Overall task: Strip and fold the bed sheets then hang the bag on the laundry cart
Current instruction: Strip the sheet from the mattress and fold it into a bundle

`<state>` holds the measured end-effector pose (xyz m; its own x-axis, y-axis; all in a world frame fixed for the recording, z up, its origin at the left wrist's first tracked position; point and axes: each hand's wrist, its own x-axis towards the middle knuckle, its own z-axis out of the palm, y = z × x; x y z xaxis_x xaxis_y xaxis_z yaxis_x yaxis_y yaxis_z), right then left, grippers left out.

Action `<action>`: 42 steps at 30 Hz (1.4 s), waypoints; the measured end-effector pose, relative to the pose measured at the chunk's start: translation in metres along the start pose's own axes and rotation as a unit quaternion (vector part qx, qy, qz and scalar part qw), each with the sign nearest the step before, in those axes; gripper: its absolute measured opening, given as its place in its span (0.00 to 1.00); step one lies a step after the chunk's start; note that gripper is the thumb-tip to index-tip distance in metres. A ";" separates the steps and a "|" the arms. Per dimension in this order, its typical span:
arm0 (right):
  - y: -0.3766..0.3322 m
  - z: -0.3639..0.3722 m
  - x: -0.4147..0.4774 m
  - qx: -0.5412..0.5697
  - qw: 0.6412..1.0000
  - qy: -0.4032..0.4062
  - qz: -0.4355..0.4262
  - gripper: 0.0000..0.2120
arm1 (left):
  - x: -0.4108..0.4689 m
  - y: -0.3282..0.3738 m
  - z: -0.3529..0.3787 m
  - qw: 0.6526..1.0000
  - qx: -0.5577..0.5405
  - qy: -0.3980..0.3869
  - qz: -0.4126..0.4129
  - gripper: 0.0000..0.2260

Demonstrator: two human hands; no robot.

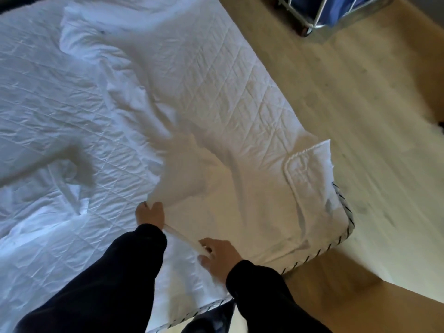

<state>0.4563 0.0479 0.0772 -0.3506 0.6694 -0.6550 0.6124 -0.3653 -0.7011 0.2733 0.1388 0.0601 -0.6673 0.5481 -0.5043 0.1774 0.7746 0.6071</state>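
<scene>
A white bed sheet lies loose and rumpled over the quilted mattress pad, its free edge pulled up near the bed's foot. My left hand pinches a raised fold of that sheet. My right hand grips the sheet's edge a little nearer the mattress corner. Both arms wear dark sleeves. At the top right stands the laundry cart, a metal frame with a blue bag inside it, only partly in view.
The mattress corner with striped piping juts toward the pale wooden floor. A bunched heap of white linen lies at the far side of the bed. A dark object shows at the right edge.
</scene>
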 end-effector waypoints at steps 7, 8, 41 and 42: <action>0.035 -0.011 0.059 -0.129 0.985 0.083 0.081 0.22 | 0.063 -0.087 -0.085 0.988 0.112 0.092 -0.058 0.15; 0.043 -0.025 0.067 -0.157 0.975 0.109 0.115 0.23 | 0.071 -0.097 -0.088 0.988 0.109 0.083 -0.064 0.15; -0.008 0.217 0.076 -0.324 0.848 -0.406 -0.107 0.24 | 0.070 -0.267 -0.125 0.987 0.062 -0.065 -0.134 0.14; -0.009 0.217 0.078 -0.328 0.858 -0.376 -0.123 0.23 | 0.069 -0.274 -0.126 0.987 0.066 -0.059 -0.131 0.12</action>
<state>0.2696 -0.0373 -0.0293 -0.7340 -0.0220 -0.6788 0.6344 0.3345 -0.6969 0.0872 -0.0751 -0.0636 -0.6159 0.3497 -0.7059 0.1077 0.9251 0.3642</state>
